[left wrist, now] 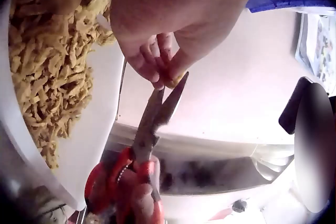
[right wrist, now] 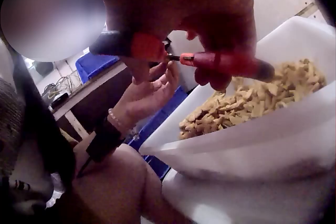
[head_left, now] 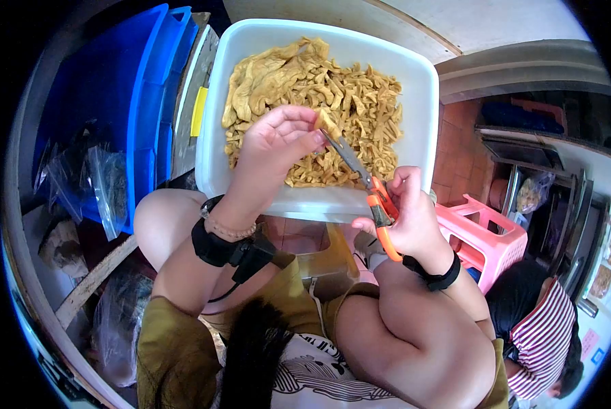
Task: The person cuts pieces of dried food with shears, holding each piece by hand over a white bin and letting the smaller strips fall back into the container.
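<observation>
A white tub (head_left: 425, 102) holds a heap of yellowish-brown strips (head_left: 373, 102), with larger uncut-looking pieces at its upper left. Over the heap, my left hand (head_left: 275, 143) pinches a small yellowish piece (head_left: 328, 124) between thumb and fingers. My right hand (head_left: 414, 215) grips the orange handles of a pair of scissors (head_left: 353, 160), whose blades point at that piece. In the left wrist view the blades (left wrist: 160, 113) stand apart, their tips close under the left fingertips, which hide most of the piece. The right wrist view shows the right hand (right wrist: 184, 14) around the red-orange handles.
Blue crates (head_left: 138, 123) with clear plastic bags stand left of the tub. A pink stool (head_left: 486, 238) is at the right, near another person in a striped top (head_left: 540, 334). Shelves line the far right. The wearer's bent knees lie below the tub.
</observation>
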`<state>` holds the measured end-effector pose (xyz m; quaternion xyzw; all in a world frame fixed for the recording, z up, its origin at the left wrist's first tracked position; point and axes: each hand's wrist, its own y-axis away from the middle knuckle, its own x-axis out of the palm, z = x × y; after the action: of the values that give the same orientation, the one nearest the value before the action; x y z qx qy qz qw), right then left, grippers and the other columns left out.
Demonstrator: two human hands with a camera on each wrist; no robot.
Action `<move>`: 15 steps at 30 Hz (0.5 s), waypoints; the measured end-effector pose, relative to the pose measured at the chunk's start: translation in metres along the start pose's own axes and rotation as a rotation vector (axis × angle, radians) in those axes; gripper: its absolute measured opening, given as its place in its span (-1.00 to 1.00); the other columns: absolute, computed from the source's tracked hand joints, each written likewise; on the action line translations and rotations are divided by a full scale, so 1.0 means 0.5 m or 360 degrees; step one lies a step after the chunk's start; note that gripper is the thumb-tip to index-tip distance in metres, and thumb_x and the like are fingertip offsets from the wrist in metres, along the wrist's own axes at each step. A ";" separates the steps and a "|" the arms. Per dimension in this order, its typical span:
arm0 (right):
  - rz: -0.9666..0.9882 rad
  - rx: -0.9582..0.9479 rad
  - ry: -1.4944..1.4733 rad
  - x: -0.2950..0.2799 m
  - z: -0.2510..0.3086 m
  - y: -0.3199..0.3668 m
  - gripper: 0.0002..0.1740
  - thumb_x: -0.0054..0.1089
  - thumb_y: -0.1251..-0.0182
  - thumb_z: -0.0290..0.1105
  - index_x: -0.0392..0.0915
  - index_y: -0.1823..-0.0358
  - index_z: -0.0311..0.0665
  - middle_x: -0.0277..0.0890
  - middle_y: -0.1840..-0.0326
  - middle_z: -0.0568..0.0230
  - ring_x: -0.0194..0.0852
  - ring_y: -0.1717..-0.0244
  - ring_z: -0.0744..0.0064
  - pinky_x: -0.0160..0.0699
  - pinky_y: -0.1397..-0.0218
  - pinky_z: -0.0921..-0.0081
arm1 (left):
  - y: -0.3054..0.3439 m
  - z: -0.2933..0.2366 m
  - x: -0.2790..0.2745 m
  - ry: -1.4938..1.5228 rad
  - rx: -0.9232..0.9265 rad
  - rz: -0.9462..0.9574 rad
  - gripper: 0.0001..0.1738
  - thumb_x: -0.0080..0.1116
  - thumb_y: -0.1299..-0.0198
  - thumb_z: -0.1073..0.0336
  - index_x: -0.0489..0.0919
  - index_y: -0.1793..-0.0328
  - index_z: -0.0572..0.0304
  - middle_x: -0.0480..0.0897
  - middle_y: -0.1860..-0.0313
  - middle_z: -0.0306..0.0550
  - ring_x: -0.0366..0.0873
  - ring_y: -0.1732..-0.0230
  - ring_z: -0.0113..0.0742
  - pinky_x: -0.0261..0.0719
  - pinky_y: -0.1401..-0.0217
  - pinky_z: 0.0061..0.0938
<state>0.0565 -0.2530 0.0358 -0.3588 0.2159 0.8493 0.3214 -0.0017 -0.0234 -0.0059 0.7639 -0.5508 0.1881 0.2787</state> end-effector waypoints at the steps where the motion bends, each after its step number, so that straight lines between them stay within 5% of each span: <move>1: 0.0002 0.0000 0.0000 0.000 0.001 0.000 -0.11 0.56 0.18 0.14 0.13 0.14 -0.29 0.34 0.61 0.24 0.44 0.63 0.30 0.43 0.55 0.42 | 0.001 -0.001 0.000 0.0001 0.0000 -0.0002 -0.75 0.19 -0.19 0.55 0.48 0.01 0.36 0.63 0.20 -0.11 0.61 0.15 -0.44 0.59 0.01 -0.56; 15: 0.0072 -0.0028 -0.0138 0.012 -0.002 -0.007 -0.10 0.54 0.16 0.16 0.10 0.11 -0.28 0.37 0.53 0.16 0.48 0.58 0.16 0.48 0.48 0.36 | 0.012 -0.003 0.011 -0.0297 -0.0022 0.0212 -0.82 0.19 -0.14 0.64 0.48 0.16 0.37 0.64 0.15 -0.06 0.63 0.08 -0.38 0.63 -0.01 -0.54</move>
<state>0.0564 -0.2489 0.0301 -0.3194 0.2023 0.8731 0.3079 -0.0054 -0.0279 0.0000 0.7379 -0.6251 0.1303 0.2184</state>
